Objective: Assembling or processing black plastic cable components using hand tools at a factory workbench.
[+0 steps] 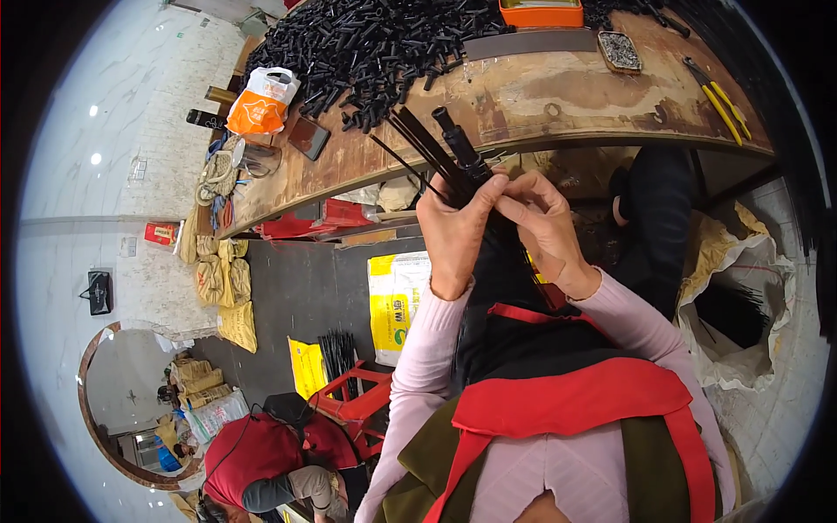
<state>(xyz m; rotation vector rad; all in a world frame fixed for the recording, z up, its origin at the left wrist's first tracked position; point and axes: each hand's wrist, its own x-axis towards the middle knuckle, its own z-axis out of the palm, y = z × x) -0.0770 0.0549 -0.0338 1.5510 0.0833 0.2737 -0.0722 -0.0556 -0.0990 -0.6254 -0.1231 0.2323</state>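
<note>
Holding: your left hand is wrapped shut around a bundle of thin black rods, gripping it near its upper end, in front of your chest and just below the near edge of the workbench.
Right hand: your right hand sits just beside the left, fingers curled together and pinching at the same bundle; the fingertips touch the rods where they meet your left thumb.
Rod bundle: its tips fan out up and to the left, over the bench edge; one thicker black tube stands among them. The lower length of the bundle runs down between your forearms and is lost against your dark clothing.
Workbench: worn brown wood, curving across the far side of the scene.
Far left on bench: a big heap of short black tubes, with an orange and white plastic bag at its left.
Far middle: an orange tray and a flat grey metal strip.
Far right: a small tin of tiny parts and a yellow-handled tool.
Right of you: an open white sack with dark rods inside.
Near left: another person in red, bent low beside a red stool, and yellow sacks on the floor.
</note>
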